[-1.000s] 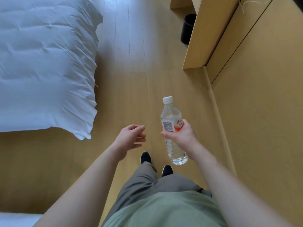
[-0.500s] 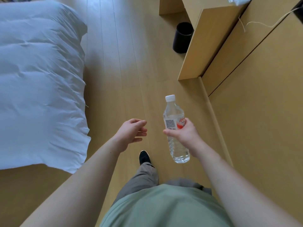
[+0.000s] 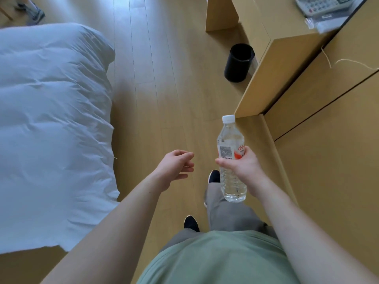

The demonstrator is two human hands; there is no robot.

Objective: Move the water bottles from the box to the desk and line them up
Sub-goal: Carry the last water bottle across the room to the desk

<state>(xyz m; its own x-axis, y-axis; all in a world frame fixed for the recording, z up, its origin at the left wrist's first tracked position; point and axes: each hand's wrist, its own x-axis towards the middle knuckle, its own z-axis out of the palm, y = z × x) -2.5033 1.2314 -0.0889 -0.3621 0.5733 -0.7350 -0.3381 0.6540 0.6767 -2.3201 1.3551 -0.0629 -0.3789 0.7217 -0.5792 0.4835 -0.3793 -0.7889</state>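
A clear water bottle point(image 3: 230, 140) with a white cap and a red and white label stands upright in the air over the wooden floor. My right hand point(image 3: 242, 165) grips it round the middle, thumb across the label. My left hand point(image 3: 176, 166) hangs beside it at the same height, fingers loosely curled, holding nothing. The wooden desk point(image 3: 287, 23) shows at the upper right, ahead of the bottle. No box is in view.
A bed with a white duvet point(image 3: 51, 119) fills the left side. A black waste bin point(image 3: 238, 62) stands on the floor beside the desk. A telephone point(image 3: 322, 4) lies on the desk top. Wooden cabinet fronts point(image 3: 328, 140) run along the right. My feet show below.
I have walked forward along the floor. The desk, the bin and the telephone have come further into view, and the bed has slid back. Both hands keep their pose.
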